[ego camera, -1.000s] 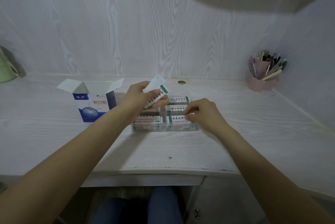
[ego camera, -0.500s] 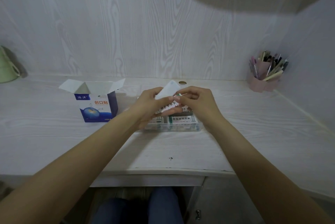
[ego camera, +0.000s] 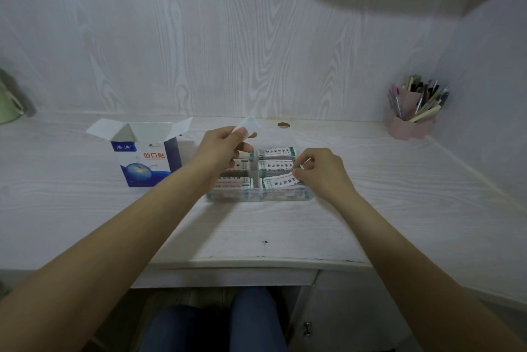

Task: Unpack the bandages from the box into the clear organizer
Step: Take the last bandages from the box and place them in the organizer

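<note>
The clear organizer [ego camera: 258,197] sits mid-desk with bandages stacked in its compartments. Left of it stands the open blue-and-white bandage box [ego camera: 145,157], flaps up. My left hand [ego camera: 224,149] hovers over the organizer's left side and pinches a small bunch of white bandage strips [ego camera: 248,125] that stick up past my fingers. My right hand [ego camera: 320,172] is at the organizer's right edge and pinches the end of one bandage [ego camera: 278,182], which lies tilted over the front right compartment.
A pink holder full of pens [ego camera: 410,119] stands at the back right corner. A green object [ego camera: 8,108] sits at the far left edge. A cable hole [ego camera: 283,124] is behind the organizer. The desk's front edge runs above my knees.
My hands, joined over the organizer half a second ago, have parted. The right hand took one bandage from the left hand's bunch and lowered it onto the front right compartment.
</note>
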Demonstrator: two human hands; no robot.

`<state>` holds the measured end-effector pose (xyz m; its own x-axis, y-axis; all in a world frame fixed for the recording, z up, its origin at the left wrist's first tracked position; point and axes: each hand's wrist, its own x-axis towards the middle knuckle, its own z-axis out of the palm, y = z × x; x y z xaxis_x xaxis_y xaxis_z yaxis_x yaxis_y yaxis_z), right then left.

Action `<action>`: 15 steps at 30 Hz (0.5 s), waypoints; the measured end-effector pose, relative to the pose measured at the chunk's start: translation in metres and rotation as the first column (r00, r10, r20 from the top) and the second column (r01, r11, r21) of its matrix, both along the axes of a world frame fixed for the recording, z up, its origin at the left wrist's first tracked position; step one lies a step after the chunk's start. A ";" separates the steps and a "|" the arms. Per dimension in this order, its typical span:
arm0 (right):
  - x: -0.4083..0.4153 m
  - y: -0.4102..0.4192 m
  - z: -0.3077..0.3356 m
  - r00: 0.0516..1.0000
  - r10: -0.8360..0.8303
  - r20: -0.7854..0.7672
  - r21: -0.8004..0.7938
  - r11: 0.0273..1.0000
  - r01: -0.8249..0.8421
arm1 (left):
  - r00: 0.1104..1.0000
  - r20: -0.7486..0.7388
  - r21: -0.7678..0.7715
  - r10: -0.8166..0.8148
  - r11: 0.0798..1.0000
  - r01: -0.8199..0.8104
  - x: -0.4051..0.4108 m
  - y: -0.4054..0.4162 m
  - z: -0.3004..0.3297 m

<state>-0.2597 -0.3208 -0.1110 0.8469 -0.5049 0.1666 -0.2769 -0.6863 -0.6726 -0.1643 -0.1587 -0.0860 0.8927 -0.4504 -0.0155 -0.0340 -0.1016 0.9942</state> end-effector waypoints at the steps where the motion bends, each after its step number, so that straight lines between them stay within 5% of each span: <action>1: 0.001 0.001 -0.001 1.000 0.008 -0.015 -0.028 1.000 -0.008 | 1.000 -0.003 0.008 -0.007 1.000 0.007 0.000 -0.001 0.001; 12: 0.003 0.003 -0.008 0.995 0.054 -0.089 -0.176 0.982 -0.069 | 0.997 -0.018 0.077 -0.077 0.994 0.078 -0.008 -0.004 0.006; 15: 0.003 0.003 -0.003 0.999 0.034 0.040 -0.139 0.990 -0.028 | 0.986 0.078 0.171 -0.147 0.976 0.132 -0.012 -0.006 0.007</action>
<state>-0.2566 -0.3177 -0.1135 0.8525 -0.4479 0.2694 -0.2271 -0.7817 -0.5809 -0.1767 -0.1644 -0.0791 0.8222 -0.5688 -0.0225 -0.1480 -0.2517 0.9564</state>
